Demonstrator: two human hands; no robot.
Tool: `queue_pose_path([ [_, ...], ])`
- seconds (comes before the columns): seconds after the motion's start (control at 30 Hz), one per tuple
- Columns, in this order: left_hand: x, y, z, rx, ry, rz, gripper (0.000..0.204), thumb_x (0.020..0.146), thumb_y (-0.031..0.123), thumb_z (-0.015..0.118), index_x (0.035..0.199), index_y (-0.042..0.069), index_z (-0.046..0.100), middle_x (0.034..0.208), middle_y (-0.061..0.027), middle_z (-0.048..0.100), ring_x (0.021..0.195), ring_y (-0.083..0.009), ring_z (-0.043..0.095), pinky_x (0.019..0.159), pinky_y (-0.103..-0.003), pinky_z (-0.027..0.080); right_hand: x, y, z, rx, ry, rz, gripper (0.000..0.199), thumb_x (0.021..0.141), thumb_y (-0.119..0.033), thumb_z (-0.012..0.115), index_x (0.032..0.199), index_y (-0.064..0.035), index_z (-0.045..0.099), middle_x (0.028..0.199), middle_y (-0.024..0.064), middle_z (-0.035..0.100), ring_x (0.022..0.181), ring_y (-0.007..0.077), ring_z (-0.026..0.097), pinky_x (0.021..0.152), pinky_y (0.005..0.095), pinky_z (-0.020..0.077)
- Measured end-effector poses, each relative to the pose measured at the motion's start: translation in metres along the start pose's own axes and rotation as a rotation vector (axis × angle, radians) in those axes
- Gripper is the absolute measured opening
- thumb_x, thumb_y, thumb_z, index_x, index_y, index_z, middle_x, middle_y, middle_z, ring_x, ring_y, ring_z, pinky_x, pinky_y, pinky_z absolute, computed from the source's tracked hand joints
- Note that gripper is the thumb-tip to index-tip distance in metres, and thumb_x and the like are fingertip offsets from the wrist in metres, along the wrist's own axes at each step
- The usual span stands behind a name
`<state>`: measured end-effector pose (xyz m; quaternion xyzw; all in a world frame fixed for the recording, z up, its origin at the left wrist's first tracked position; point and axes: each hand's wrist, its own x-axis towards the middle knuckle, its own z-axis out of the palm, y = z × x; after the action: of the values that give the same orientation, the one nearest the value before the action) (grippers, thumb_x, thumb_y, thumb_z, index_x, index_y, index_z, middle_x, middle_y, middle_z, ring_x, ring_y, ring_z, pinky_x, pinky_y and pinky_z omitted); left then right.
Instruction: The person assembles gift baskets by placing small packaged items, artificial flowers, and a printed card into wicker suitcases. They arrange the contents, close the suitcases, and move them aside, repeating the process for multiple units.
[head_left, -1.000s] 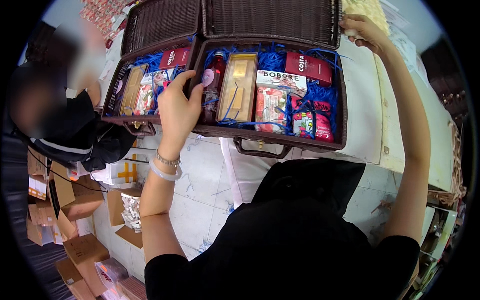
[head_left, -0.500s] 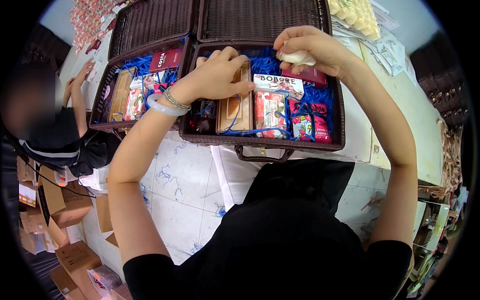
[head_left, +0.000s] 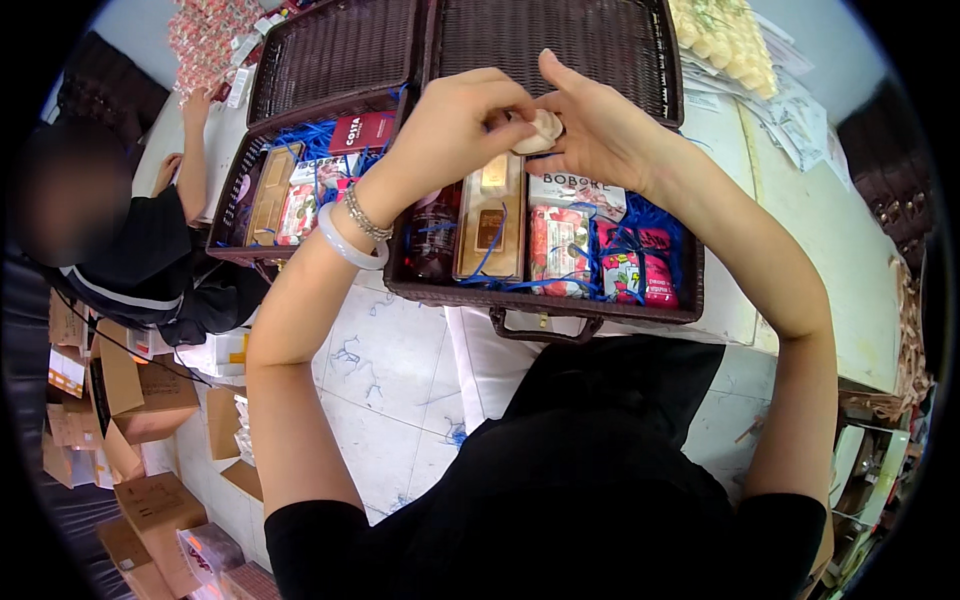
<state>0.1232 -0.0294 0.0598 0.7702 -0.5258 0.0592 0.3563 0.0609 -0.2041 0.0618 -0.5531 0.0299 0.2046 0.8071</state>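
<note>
Left hand (head_left: 465, 120) pinches a cream piece (head_left: 543, 133) over the basket (head_left: 440, 292); right hand (head_left: 605, 135), at the piece's 3 o'clock, has fingers spread.

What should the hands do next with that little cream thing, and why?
Maybe lower the cream flower-like piece into the right-hand wicker case: the left hand pinches it above there, the right hand is open beside it, and the case's lid is up.

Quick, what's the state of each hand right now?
Left hand: closed, pinching a cream rose-like flower.
Right hand: open beside the flower; contact unclear.
</note>
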Motion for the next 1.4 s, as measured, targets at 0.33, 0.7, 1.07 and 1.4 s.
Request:
queue_pose_path([
  [0.33, -0.015, -0.009, 0.000, 0.001, 0.132, 0.033, 0.012, 0.075, 0.005, 0.070, 0.084, 0.003, 0.064, 0.100, -0.0064, 0.061, 0.073, -0.0107, 0.061, 0.059, -0.021, 0.049, 0.019, 0.011, 0.000, -0.199, 0.115, -0.156, 0.027, 0.090, -0.005, 0.052, 0.112, 0.0089, 0.052, 0.109, 0.0153, 0.057, 0.096, 0.0203, 0.060, 0.087, 0.0331, 0.0516],
  [0.7, -0.010, -0.041, -0.002, 0.292, 0.085, 0.079, 0.013, 0.070, 0.005, 0.070, 0.082, 0.003, 0.066, 0.077, -0.0084, 0.064, 0.071, -0.0234, 0.063, 0.062, -0.032, 0.050, 0.022, 0.014, -0.007, -1.293, 0.360, -0.528, 0.023, 0.077, -0.003, 0.055, 0.098, 0.0016, 0.066, 0.088, 0.0157, 0.067, 0.077, 0.0254, 0.065, 0.071, 0.0342, 0.0508],
  [1.07, -0.013, -0.056, 0.015, 0.341, 0.035, 0.141, 0.009, 0.071, 0.001, 0.065, 0.080, 0.004, 0.066, 0.080, -0.0104, 0.066, 0.074, -0.0282, 0.064, 0.066, -0.034, 0.052, 0.038, 0.042, -0.023, -1.080, 0.209, -0.331, 0.035, 0.074, -0.001, 0.055, 0.109, 0.0023, 0.055, 0.096, 0.0203, 0.064, 0.090, 0.0353, 0.062, 0.077, 0.0401, 0.0489],
  [1.4, -0.008, -0.038, 0.016, 0.430, -0.187, -0.011, 0.017, 0.076, 0.004, 0.058, 0.092, 0.004, 0.064, 0.079, -0.0167, 0.063, 0.076, -0.0337, 0.062, 0.066, -0.041, 0.049, 0.034, 0.046, -0.032, -1.159, 0.090, -0.396, 0.043, 0.069, -0.012, 0.072, 0.104, 0.0026, 0.051, 0.094, 0.0201, 0.063, 0.081, 0.0315, 0.064, 0.070, 0.0379, 0.0502],
])
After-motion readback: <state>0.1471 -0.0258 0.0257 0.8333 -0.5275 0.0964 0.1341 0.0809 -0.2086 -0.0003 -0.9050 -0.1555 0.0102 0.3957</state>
